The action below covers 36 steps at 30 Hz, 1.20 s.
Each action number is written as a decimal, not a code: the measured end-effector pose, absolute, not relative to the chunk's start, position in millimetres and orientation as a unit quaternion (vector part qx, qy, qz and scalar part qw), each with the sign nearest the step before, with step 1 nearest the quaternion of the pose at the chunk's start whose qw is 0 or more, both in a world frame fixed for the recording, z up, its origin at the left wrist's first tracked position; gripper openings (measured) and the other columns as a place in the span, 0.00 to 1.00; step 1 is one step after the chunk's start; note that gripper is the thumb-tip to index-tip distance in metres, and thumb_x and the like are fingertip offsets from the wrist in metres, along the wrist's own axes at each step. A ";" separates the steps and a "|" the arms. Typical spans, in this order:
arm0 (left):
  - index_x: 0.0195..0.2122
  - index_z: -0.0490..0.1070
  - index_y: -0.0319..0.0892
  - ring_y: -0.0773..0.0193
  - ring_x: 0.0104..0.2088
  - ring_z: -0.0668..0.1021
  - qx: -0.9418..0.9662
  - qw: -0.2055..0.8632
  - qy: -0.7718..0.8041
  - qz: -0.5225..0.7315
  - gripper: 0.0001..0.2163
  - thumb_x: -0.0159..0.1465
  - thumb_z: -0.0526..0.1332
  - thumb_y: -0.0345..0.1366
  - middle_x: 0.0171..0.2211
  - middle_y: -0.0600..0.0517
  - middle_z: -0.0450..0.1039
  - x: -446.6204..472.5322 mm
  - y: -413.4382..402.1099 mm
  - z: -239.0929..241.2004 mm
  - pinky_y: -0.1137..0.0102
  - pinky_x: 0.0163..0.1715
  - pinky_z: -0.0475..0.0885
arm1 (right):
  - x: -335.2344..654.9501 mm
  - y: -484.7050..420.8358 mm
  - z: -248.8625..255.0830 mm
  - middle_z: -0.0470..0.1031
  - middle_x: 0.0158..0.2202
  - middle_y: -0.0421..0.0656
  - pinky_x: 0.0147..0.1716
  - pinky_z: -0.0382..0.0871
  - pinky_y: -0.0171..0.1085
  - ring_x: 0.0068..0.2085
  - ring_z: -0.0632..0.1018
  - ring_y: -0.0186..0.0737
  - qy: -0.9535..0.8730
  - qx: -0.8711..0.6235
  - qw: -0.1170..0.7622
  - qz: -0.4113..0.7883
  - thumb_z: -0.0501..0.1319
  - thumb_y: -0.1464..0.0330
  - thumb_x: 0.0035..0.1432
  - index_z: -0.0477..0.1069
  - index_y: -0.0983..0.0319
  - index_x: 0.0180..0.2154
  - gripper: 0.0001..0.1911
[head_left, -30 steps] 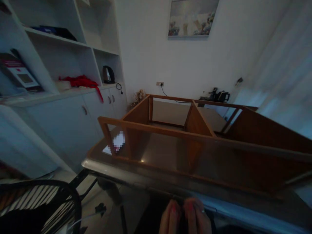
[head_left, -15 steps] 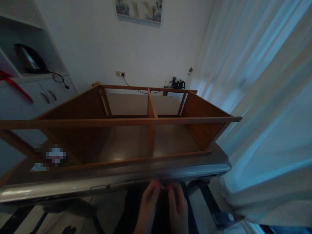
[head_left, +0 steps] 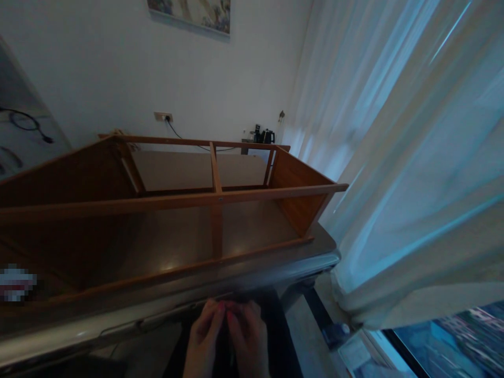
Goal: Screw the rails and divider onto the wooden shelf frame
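Observation:
Close together over my dark-clothed lap (head_left: 271,325), both hands are at the table's front edge. The fingers of my left hand (head_left: 205,328) are pinched, their tips meeting those of my right hand (head_left: 249,333), which is also closed in a pinch. Pinkish red shows at the fingertips. Whatever is between them, if anything, is too small and dim to make out. Just beyond the hands, a wooden frame (head_left: 216,198) with side panels and a middle divider rests on the table (head_left: 252,278). Neither hand touches the frame.
A blurred patch of white and red (head_left: 16,283) lies inside the frame at left. Long pale curtains (head_left: 394,173) hang at right. By the far wall are a black kettle (head_left: 268,136) and a plugged-in cord (head_left: 173,127). A dark table leg (head_left: 317,310) stands right of my lap.
The view has swung to the right, so the frame and table sit further left. My hands have come closer together, fingertips now meeting.

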<state>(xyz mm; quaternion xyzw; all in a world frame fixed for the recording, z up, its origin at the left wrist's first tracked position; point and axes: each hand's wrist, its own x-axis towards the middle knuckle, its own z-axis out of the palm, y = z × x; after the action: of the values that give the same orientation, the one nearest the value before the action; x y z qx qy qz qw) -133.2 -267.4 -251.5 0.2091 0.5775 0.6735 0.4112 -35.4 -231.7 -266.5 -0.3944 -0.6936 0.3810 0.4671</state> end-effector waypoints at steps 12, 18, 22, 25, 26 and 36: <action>0.29 0.80 0.42 0.58 0.39 0.78 0.280 0.377 0.575 0.669 0.18 0.51 0.68 0.54 0.32 0.50 0.77 -138.2 -265.8 -262.3 0.69 0.42 0.74 | -39.7 -229.4 -269.1 0.78 0.36 0.44 0.38 0.75 0.37 0.39 0.79 0.43 -0.599 -0.376 0.463 0.533 0.60 0.58 0.61 0.76 0.58 0.37 0.12; 0.31 0.80 0.42 0.57 0.38 0.78 0.312 0.396 0.562 0.656 0.17 0.54 0.67 0.52 0.33 0.49 0.77 -128.7 -257.9 -254.9 0.68 0.43 0.75 | -29.1 -224.5 -264.5 0.78 0.34 0.44 0.36 0.75 0.36 0.35 0.79 0.41 -0.580 -0.390 0.479 0.531 0.60 0.57 0.61 0.74 0.59 0.36 0.13; 0.43 0.78 0.44 0.61 0.38 0.77 0.414 0.362 0.555 0.625 0.15 0.60 0.63 0.46 0.37 0.49 0.76 -115.2 -241.4 -238.4 0.70 0.40 0.74 | -1.4 -211.3 -256.8 0.76 0.32 0.43 0.32 0.73 0.34 0.33 0.78 0.39 -0.609 -0.417 0.482 0.472 0.60 0.57 0.61 0.73 0.60 0.34 0.13; 0.52 0.72 0.46 0.63 0.35 0.76 0.540 0.288 0.561 0.557 0.17 0.63 0.60 0.43 0.37 0.49 0.74 -103.1 -219.8 -220.0 0.71 0.35 0.72 | 37.0 -184.1 -243.9 0.75 0.31 0.42 0.32 0.71 0.34 0.33 0.76 0.38 -0.621 -0.473 0.496 0.380 0.60 0.56 0.61 0.74 0.60 0.35 0.14; 0.53 0.71 0.46 0.62 0.36 0.75 0.589 0.257 0.559 0.524 0.16 0.64 0.59 0.41 0.38 0.49 0.74 -98.8 -210.5 -212.1 0.70 0.37 0.72 | 51.7 -171.8 -239.2 0.74 0.30 0.42 0.32 0.70 0.35 0.32 0.76 0.39 -0.625 -0.494 0.507 0.328 0.60 0.55 0.61 0.74 0.60 0.34 0.15; 0.40 0.71 0.43 0.57 0.42 0.73 0.760 0.020 0.609 0.229 0.09 0.64 0.59 0.43 0.40 0.50 0.74 -59.1 -80.0 -147.2 0.65 0.40 0.64 | 134.9 -70.7 -229.4 0.69 0.26 0.41 0.40 0.61 0.43 0.31 0.70 0.42 -0.706 -0.557 0.432 0.068 0.49 0.48 0.65 0.76 0.58 0.34 0.26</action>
<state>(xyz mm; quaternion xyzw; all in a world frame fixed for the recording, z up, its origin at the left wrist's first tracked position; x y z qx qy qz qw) -59.1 -80.0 -147.2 0.7595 0.6086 0.2289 0.0203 134.9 -70.7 -229.4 -0.5566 -0.7065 0.0683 0.4318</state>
